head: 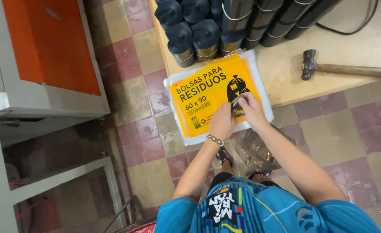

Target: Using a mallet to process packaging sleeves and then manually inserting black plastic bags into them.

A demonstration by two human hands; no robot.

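Note:
A flat clear plastic package with a yellow and orange printed label [207,88] lies at the near corner of a wooden worktable [285,73], partly overhanging its edge. My left hand [222,121], with a bead bracelet at the wrist, and my right hand [251,110] meet over the package's near right part. Both pinch a small thin grey item [236,102] between their fingertips; what it is cannot be made out.
Several rolls of black plastic bags [190,30] stand banded at the table's back. A hammer [341,68] lies on the right of the table. A grey and orange machine [44,56] stands on the left. A crumpled clear bag [259,151] lies on the tiled floor.

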